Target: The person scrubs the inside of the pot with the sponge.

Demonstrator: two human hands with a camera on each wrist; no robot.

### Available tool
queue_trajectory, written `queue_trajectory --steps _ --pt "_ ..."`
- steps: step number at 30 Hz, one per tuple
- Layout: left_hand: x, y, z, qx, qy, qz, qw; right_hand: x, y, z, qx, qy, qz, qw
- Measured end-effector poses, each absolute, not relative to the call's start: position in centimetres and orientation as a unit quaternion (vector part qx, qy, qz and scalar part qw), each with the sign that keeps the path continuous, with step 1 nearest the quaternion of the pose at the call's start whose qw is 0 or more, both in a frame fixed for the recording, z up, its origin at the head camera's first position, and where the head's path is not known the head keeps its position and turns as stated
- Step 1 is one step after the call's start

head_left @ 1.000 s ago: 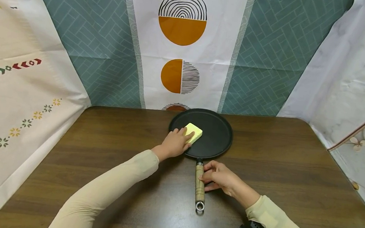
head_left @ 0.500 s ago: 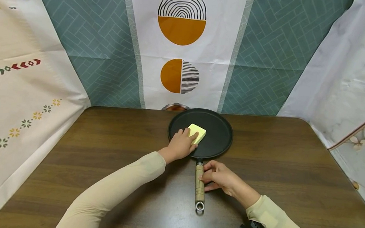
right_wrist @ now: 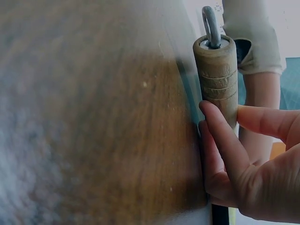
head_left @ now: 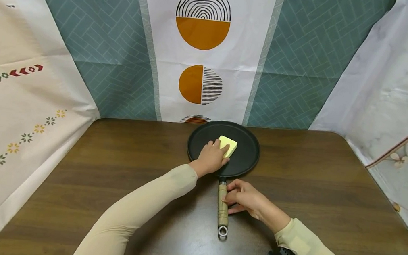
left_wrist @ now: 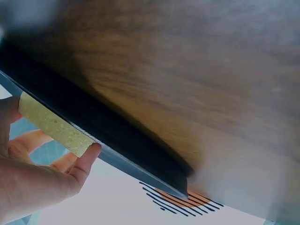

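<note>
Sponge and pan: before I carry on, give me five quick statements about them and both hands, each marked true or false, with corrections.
1. The left hand grips the sponge. True.
2. The sponge lies straight on the table. False: it rests on the pan.
3. The right hand holds the handle. True.
4. The right hand also touches the sponge. False: only the left hand does.
5. A ring is fixed at the handle's free end. True.
</note>
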State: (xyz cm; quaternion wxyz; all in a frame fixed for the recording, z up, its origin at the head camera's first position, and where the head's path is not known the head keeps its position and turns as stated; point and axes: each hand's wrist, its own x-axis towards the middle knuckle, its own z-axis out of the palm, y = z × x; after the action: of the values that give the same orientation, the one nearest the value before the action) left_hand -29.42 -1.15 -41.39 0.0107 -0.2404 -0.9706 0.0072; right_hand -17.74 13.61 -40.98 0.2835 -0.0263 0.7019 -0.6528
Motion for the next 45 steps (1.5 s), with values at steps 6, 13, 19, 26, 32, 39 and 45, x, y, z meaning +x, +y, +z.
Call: queue_trajectory --steps 6,13,19,26,32,39,45 --pt "-30.0 -0.3 -41.2 -0.236 -0.972 0.017 0.007 -17.7 13.6 -40.9 -0.032 0.699 -0.655 0.284" --pt "-30.2 0.1 -41.0 -0.242 -0.97 0.023 -0.005 -17.7 13.6 -40.9 -0.031 0.699 -0.655 0.284" --pt "-30.0 0.1 -40.9 -0.266 -0.963 0.039 -0.006 -17.7 13.6 -41.0 -0.023 0.701 -0.654 0.286" --pt "-29.5 -0.3 -41.1 -0.306 -0.952 0.026 -0.008 -17.9 13.7 -41.1 -0.017 0.702 -0.652 0.286" --pt "-29.1 -0.9 -40.9 -0.339 -0.941 0.006 -0.017 -17.8 13.6 -41.2 -0.022 0.702 -0.652 0.286" --pt "-28.9 -1.2 -40.7 -0.362 -0.932 -0.008 -0.026 -17.8 13.6 -41.2 -0.022 0.703 -0.651 0.286" --pt "-28.7 -0.9 -40.8 -0.374 -0.927 -0.006 -0.034 -17.9 13.6 -41.1 -0.029 0.701 -0.652 0.287"
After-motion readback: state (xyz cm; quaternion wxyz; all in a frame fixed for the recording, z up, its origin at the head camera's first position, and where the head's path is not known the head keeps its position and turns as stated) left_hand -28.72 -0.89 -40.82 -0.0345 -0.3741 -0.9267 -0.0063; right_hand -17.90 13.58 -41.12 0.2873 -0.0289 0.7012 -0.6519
